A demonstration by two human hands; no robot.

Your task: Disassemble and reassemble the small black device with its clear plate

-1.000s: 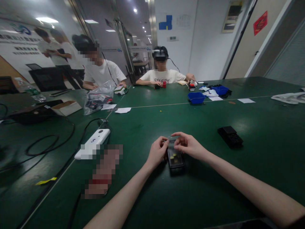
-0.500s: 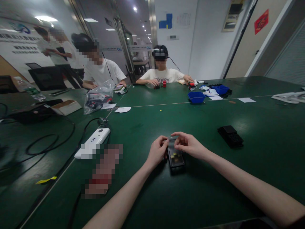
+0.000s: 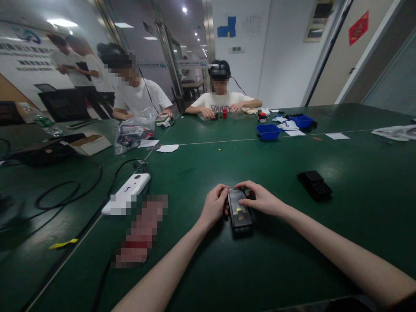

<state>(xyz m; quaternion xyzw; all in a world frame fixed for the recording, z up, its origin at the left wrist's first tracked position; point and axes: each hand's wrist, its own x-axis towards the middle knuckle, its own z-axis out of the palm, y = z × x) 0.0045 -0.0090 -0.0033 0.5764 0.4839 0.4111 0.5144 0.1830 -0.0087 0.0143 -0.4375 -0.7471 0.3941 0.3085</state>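
Observation:
A flat black rectangular case with a dark, glossy top lies in front of me, its long side pointing away. Small yellow patches show on or through its top; whether they are reflections I cannot tell. My left hand is closed around the far part of its left side, fingertips partly hidden beneath. Over the far right corner curls my right hand, thumb on the top face and fingers at the far edge. A stack of flat black pieces lies to the right, apart from both hands.
Left of me are a white power bank marked 5, a blurred-out reddish item and black cables. Further off are a clear plastic bag, blue trays and papers. Two people sit across the green table.
My right hand's fingers have lowered onto the case's far edge, and the thumb rests on its top. The left hand stays in place. Across the table, a person's hand has drawn back from a red item.

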